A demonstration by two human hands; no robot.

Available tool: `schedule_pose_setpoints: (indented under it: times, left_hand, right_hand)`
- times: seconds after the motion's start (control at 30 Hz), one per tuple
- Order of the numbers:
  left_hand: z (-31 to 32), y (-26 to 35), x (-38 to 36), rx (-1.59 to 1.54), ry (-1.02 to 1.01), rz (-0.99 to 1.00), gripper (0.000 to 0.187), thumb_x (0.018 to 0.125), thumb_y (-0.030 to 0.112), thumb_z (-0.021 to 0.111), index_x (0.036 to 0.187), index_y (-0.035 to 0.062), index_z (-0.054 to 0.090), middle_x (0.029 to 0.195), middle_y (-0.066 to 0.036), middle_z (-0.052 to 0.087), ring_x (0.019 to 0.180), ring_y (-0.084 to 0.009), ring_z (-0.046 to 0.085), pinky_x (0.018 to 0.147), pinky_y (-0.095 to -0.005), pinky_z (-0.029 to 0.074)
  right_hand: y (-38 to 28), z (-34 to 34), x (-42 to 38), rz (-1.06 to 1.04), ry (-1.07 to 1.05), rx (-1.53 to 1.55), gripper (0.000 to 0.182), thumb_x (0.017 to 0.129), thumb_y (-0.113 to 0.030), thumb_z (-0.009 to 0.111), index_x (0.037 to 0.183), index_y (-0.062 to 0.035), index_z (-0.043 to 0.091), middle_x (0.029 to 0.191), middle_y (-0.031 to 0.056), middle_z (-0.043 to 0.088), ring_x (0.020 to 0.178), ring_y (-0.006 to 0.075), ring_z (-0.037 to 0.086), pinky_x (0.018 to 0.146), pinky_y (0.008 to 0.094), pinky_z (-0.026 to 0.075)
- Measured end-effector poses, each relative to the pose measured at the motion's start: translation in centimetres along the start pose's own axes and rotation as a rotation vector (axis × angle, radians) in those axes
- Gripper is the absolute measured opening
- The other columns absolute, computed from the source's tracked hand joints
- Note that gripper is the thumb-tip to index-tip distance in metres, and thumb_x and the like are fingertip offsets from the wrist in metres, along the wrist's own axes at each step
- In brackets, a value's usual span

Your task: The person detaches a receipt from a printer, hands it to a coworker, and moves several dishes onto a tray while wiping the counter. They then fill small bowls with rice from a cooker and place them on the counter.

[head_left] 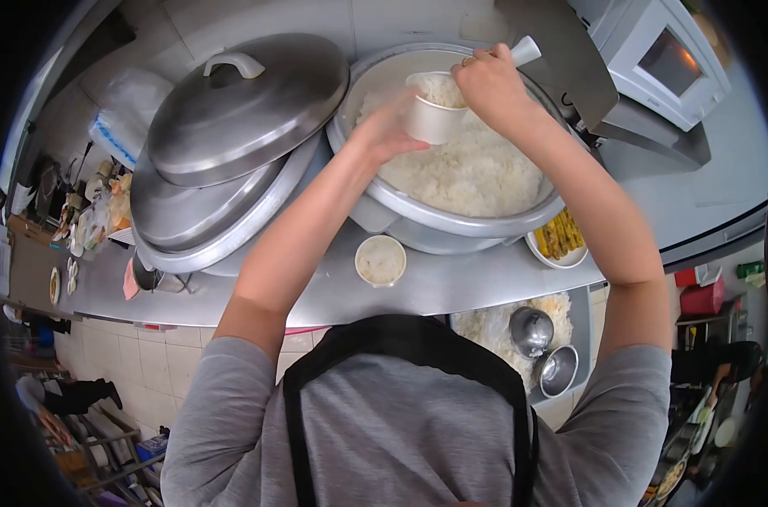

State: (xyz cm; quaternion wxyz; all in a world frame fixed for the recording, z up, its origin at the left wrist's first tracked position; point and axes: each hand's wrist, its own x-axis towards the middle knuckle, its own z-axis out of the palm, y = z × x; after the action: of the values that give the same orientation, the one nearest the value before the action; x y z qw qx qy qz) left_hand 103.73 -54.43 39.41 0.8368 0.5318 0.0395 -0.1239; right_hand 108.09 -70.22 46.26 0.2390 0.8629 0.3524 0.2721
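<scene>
My left hand (388,131), smeared by motion, is closed around a white paper cup (435,123) with rice in it. The cup is over a large metal pot (452,224) heaped with white rice (464,173). My right hand (491,84) grips a rice paddle by its white handle (527,51). The paddle's blade is hidden behind my fingers, at the cup's mouth. A second paper cup (381,261), filled with rice, stands on the steel counter (316,296) in front of the pot.
Left of the pot, a metal lid (249,106) with a white handle leans on another covered pot (206,211). A bowl of yellow food (560,240) sits at the right. Below are a rice tray with metal bowls (556,370). A microwave (663,63) stands at the back right.
</scene>
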Motion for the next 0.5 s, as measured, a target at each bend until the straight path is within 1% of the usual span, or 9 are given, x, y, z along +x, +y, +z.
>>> schedule_pose_setpoints:
  times: [0.07, 0.1, 0.13, 0.2, 0.23, 0.33, 0.37, 0.43, 0.5]
  left_hand:
    - [-0.4, 0.0, 0.5, -0.095, -0.011, -0.013, 0.083, 0.071, 0.042, 0.063, 0.120, -0.0138, 0.025, 0.109, -0.026, 0.043, 0.100, -0.0318, 0.050, 0.082, -0.0414, 0.046]
    - [-0.6, 0.1, 0.5, -0.096, -0.007, -0.009, 0.083, 0.071, 0.042, 0.063, 0.120, -0.0138, 0.025, 0.109, -0.026, 0.043, 0.100, -0.0318, 0.050, 0.082, -0.0414, 0.046]
    - [-0.8, 0.2, 0.6, -0.122, 0.015, -0.038, 0.083, 0.071, 0.042, 0.063, 0.118, -0.0148, 0.025, 0.109, -0.026, 0.043, 0.100, -0.0318, 0.050, 0.083, -0.0417, 0.045]
    - [-1.2, 0.2, 0.7, -0.150, 0.042, -0.064, 0.082, 0.071, 0.042, 0.063, 0.117, -0.0157, 0.026, 0.108, -0.026, 0.044, 0.100, -0.0319, 0.050, 0.083, -0.0420, 0.045]
    - [-1.4, 0.2, 0.8, -0.176, 0.043, -0.060, 0.081, 0.072, 0.041, 0.062, 0.116, -0.0164, 0.026, 0.108, -0.026, 0.044, 0.100, -0.0318, 0.050, 0.083, -0.0423, 0.046]
    - [-1.5, 0.5, 0.8, -0.206, 0.027, 0.000, 0.078, 0.074, 0.039, 0.061, 0.115, -0.0172, 0.027, 0.107, -0.025, 0.044, 0.099, -0.0318, 0.051, 0.082, -0.0424, 0.047]
    - [-1.3, 0.6, 0.8, -0.209, 0.005, 0.050, 0.077, 0.074, 0.038, 0.061, 0.115, -0.0171, 0.027, 0.107, -0.025, 0.044, 0.099, -0.0318, 0.051, 0.081, -0.0422, 0.047]
    - [-0.9, 0.9, 0.5, -0.166, 0.002, 0.087, 0.076, 0.075, 0.038, 0.060, 0.115, -0.0171, 0.027, 0.107, -0.025, 0.044, 0.097, -0.0316, 0.052, 0.081, -0.0421, 0.047]
    - [-0.2, 1.6, -0.1, -0.120, 0.000, 0.122, 0.075, 0.075, 0.037, 0.060, 0.115, -0.0171, 0.027, 0.107, -0.024, 0.044, 0.096, -0.0315, 0.052, 0.081, -0.0420, 0.048]
  right_hand:
    - [0.9, -0.3, 0.4, 0.058, 0.090, 0.011, 0.017, 0.066, -0.003, 0.051, 0.080, -0.0081, 0.060, 0.076, 0.0068, 0.061, 0.081, 0.0186, 0.056, 0.073, 0.0351, 0.033]
    - [1.4, -0.8, 0.5, 0.117, 0.170, 0.026, 0.018, 0.066, -0.002, 0.051, 0.080, -0.0084, 0.060, 0.077, 0.0064, 0.061, 0.080, 0.0187, 0.056, 0.073, 0.0347, 0.033]
    - [2.2, -1.2, 0.4, 0.113, 0.173, 0.028, 0.018, 0.066, -0.002, 0.051, 0.080, -0.0084, 0.060, 0.077, 0.0064, 0.061, 0.080, 0.0187, 0.056, 0.073, 0.0347, 0.033]
    - [3.4, -2.4, 0.4, 0.213, 0.349, 0.095, 0.021, 0.065, -0.001, 0.050, 0.082, -0.0093, 0.061, 0.076, 0.0046, 0.061, 0.081, 0.0187, 0.054, 0.074, 0.0348, 0.033]
    - [3.2, -2.4, 0.1, 0.209, 0.352, 0.097, 0.021, 0.065, -0.001, 0.050, 0.082, -0.0093, 0.061, 0.076, 0.0046, 0.061, 0.081, 0.0187, 0.054, 0.074, 0.0348, 0.033]
    - [1.4, -0.9, -0.5, 0.034, 0.505, 0.125, 0.021, 0.065, -0.001, 0.049, 0.080, -0.0094, 0.061, 0.075, 0.0029, 0.059, 0.082, 0.0178, 0.053, 0.074, 0.0361, 0.034]
    - [0.5, -0.6, -0.5, 0.036, 0.503, 0.127, 0.021, 0.065, -0.001, 0.049, 0.080, -0.0094, 0.061, 0.075, 0.0029, 0.059, 0.082, 0.0178, 0.053, 0.074, 0.0361, 0.034]
    - [-1.3, -0.7, -0.4, -0.025, 0.162, 0.050, 0.019, 0.065, -0.002, 0.050, 0.079, -0.0093, 0.061, 0.077, 0.0033, 0.060, 0.082, 0.0179, 0.053, 0.075, 0.0367, 0.034]
    - [-0.9, -1.1, -0.3, -0.035, 0.186, 0.054, 0.019, 0.065, -0.002, 0.050, 0.079, -0.0086, 0.060, 0.076, 0.0035, 0.060, 0.082, 0.0178, 0.054, 0.075, 0.0381, 0.034]
